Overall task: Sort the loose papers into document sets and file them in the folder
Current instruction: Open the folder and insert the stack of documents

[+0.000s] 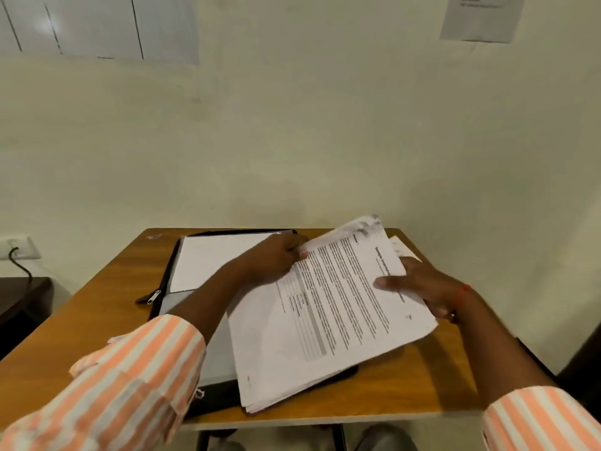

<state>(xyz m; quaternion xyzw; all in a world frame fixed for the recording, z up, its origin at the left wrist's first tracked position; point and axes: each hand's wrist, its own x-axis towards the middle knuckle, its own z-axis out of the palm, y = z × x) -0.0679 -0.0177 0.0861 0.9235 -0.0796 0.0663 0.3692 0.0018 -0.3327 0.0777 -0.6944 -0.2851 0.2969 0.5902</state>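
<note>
A thick stack of printed papers [328,317] is tilted above the small wooden table [97,307]. My left hand [273,258] pinches the stack's far left edge. My right hand [419,284] grips its right side, thumb across the top sheet, fingers underneath. A black zip folder [169,275] lies open under my left forearm, with a white sheet [214,258] lying in its far half. The near half of the folder is mostly hidden by my arm and the stack.
A few more loose sheets [401,247] show behind the stack at the table's far right. The table stands against a pale wall. A dark side table [22,297] with a cable stands to the left. Notices hang on the wall.
</note>
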